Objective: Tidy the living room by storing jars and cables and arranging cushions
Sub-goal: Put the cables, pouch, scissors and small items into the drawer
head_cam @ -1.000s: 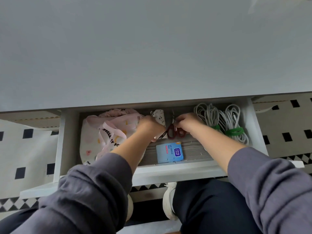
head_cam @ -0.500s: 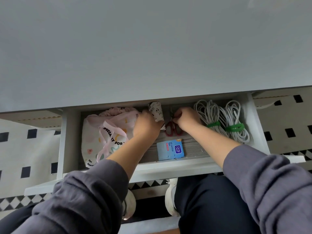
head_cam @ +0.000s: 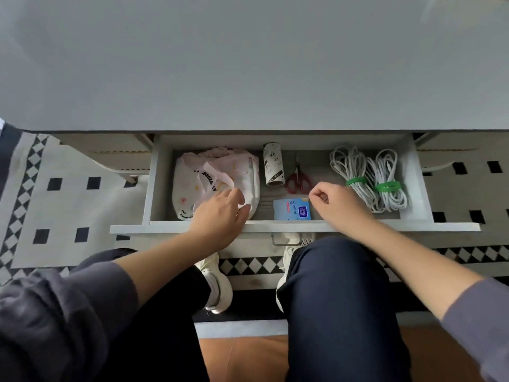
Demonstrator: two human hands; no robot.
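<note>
Head view: the drawer [head_cam: 275,226] stands pulled out from under the grey desk [head_cam: 248,64]. Two coiled white cables [head_cam: 363,194], each bound with a green tie [head_cam: 388,186], lie at the drawer's right end. A pink tote bag [head_cam: 214,172] fills the drawer's left end. Mid-drawer are a patterned roll [head_cam: 273,166], red scissors [head_cam: 298,180] and a blue packet [head_cam: 292,209] at the drawer's front. The left hand [head_cam: 220,216] hangs over the drawer front by the bag, fingers relaxed and spread. The right hand [head_cam: 337,206] hovers between packet and cables, fingers loosely curled, nothing visible in it.
</note>
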